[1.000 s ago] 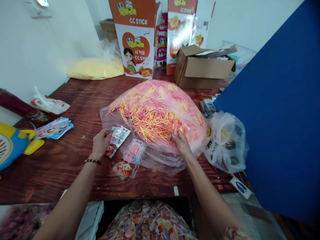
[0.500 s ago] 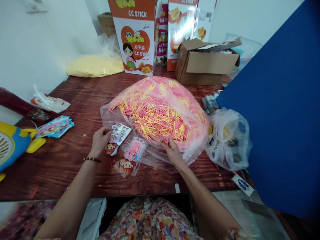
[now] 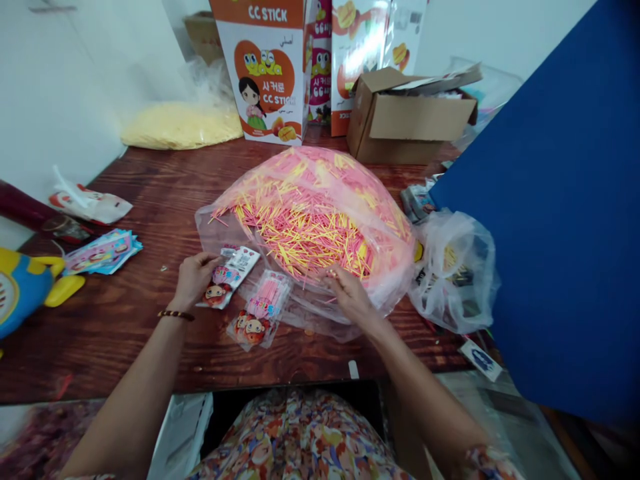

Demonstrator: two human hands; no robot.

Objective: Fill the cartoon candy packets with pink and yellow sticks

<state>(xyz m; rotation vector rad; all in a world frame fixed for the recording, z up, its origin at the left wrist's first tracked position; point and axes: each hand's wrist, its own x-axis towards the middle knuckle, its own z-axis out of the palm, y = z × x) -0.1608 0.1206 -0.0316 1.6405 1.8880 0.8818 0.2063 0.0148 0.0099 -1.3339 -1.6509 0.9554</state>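
My left hand point(image 3: 195, 279) pinches the left edge of a printed plastic packet point(image 3: 231, 275) with a cartoon face, lying on the table. Just right of it, a second packet point(image 3: 263, 303) shows pink sticks through its clear front. A large clear bag point(image 3: 395, 267) lies open toward me, heaped with thin pink and yellow sticks point(image 3: 310, 233). At the near edge of that heap my right hand point(image 3: 347, 293) has its fingers curled together around a few pink sticks, mostly hidden by the fingers. Loose sticks lie on the bag's edge below the fingertips.
Behind the heap stand a printed CC STICK carton point(image 3: 265, 80) and an open brown box point(image 3: 415, 120). A knotted plastic bag point(image 3: 455, 273) and a blue panel point(image 3: 565, 220) are at the right. Flat blue packets point(image 3: 107, 252) and a yellow-blue toy-like object point(image 3: 25, 287) lie left.
The pink bundle in my right hand shows less now, and loose sticks lie below its fingers. My left hand stays on the packet. The whole view has shifted slightly.
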